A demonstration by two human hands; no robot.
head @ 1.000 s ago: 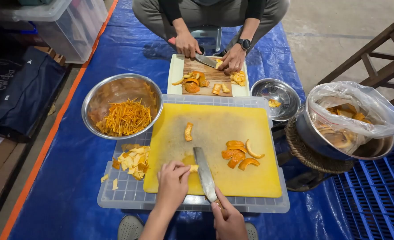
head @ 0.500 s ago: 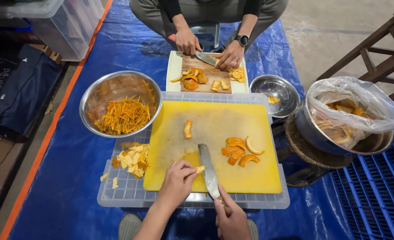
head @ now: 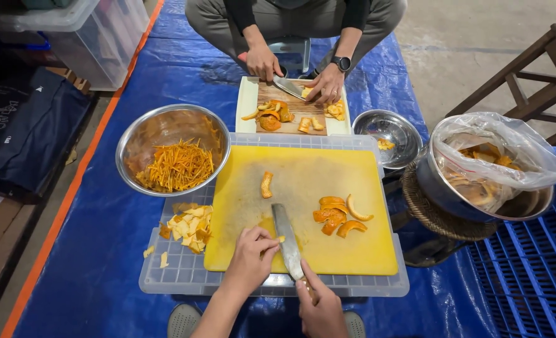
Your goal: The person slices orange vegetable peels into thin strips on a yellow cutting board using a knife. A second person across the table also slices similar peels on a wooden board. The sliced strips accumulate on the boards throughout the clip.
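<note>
Head view, lower centre of the frame: the left hand [head: 253, 255] reaches in from below, fingers curled and pinched on a small piece of orange peel [head: 281, 238] pressed to the yellow plastic cutting board [head: 353, 250]; the right hand [head: 320, 307] is clamped round the handle of a steel-bladed knife [head: 286, 241], blade beside that peel

Your cutting board [head: 315, 181]: shreds bowl [head: 172, 149] to its left, bagged pot [head: 488, 172] right, co-worker's board [head: 293, 106] behind, peel pieces [head: 339, 214] on it.
</note>
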